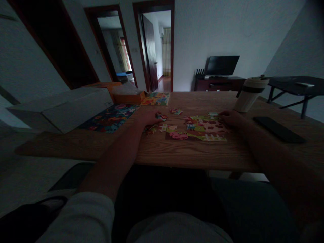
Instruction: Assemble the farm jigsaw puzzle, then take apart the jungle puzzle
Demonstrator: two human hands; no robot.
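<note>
A partly joined jigsaw puzzle point(215, 126) with farm-like pictures, a pink pig and a white fence lies flat on the wooden table point(177, 153). My left hand point(151, 117) is left of it, fingers closed on a small puzzle piece point(162, 117). Loose puzzle pieces point(176, 111) lie just beyond that hand, with more beside and below it. At the puzzle's right edge rests my right hand point(231, 118), fingers bent, near a pale green puzzle piece point(213, 115). Dim light hides whether it grips anything.
On the left stand a white box point(68, 108) and an orange box point(129, 98) with clear plastic. Nearby lie a dark blue picture sheet point(113, 118) and a yellow one point(157, 99). To the right are a beige tumbler point(250, 96) and a black phone-like slab point(279, 129).
</note>
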